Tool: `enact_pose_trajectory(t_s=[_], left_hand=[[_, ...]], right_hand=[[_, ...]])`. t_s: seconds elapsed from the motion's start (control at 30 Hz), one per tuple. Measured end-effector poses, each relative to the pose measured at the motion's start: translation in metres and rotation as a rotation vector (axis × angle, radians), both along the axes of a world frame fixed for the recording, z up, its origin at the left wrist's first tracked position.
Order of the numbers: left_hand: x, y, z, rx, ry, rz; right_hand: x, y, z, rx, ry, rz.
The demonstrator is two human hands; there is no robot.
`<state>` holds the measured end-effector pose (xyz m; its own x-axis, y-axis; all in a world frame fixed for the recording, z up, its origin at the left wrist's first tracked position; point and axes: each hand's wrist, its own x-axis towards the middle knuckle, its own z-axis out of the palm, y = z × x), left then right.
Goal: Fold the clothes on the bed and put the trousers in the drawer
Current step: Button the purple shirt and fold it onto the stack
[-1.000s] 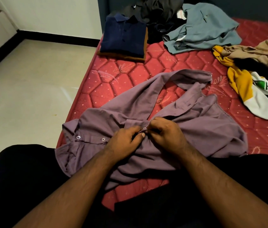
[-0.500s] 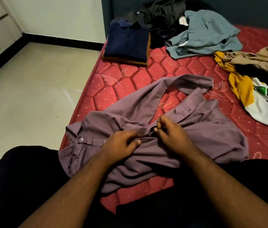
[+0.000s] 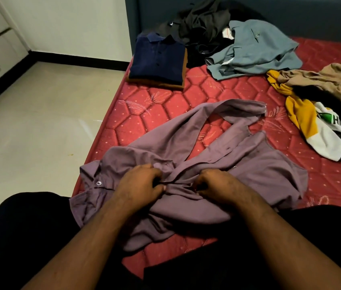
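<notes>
Two hands pinching the front of a purple shirt spread on a red mattress.

The red quilted mattress (image 3: 217,95) carries everything: the purple button shirt (image 3: 196,147) lies crumpled at its near edge, a grey-blue shirt (image 3: 257,49) and a dark heap (image 3: 203,21) sit at the far end, a yellow-and-white top (image 3: 311,126) at the right, and a folded navy polo (image 3: 159,57) on the far left corner. The left hand (image 3: 140,183) and right hand (image 3: 217,183), fingers curled, each pinch the shirt's placket.
</notes>
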<state>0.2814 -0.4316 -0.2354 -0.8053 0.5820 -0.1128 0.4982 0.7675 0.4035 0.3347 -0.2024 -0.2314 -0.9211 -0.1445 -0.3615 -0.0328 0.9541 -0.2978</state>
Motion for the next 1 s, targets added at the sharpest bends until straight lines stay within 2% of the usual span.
enact_pose_trajectory(t_s=[0.2, 0.33, 0.43, 0.5, 0.57, 0.6, 0.7, 0.8, 0.87, 1.0], left_hand=[[0.006, 0.010, -0.005, 0.119, 0.005, 0.087], [0.014, 0.009, -0.006, 0.184, 0.061, 0.221], [0.015, 0.013, -0.004, 0.067, -0.045, 0.227], [0.013, 0.018, 0.006, -0.083, -0.131, 0.164], [0.013, 0.028, 0.017, -0.257, -0.036, 0.107], [0.014, 0.036, 0.021, -0.281, 0.062, 0.114], [0.018, 0.061, 0.027, -0.076, 0.212, 0.159], [0.015, 0.070, 0.010, 0.041, 0.103, 0.170], [0.013, 0.064, -0.004, 0.197, 0.034, 0.230], [0.016, 0.054, -0.010, 0.476, -0.028, 0.344]], right_hand=[[0.003, -0.005, 0.000, 0.065, 0.095, 0.032], [0.001, -0.005, 0.005, -0.011, -0.028, 0.047], [0.001, -0.005, 0.007, 0.050, -0.121, 0.081], [0.003, -0.009, 0.006, 0.113, -0.090, 0.087], [0.004, -0.016, 0.007, 0.165, -0.012, 0.106], [0.004, -0.018, 0.008, 0.184, 0.019, 0.118], [0.008, -0.022, 0.011, 0.185, 0.071, 0.118], [0.013, -0.019, 0.010, 0.143, 0.179, 0.061], [0.013, -0.011, 0.017, 0.092, 0.231, -0.016], [0.007, 0.008, 0.033, -0.206, 0.303, -0.058]])
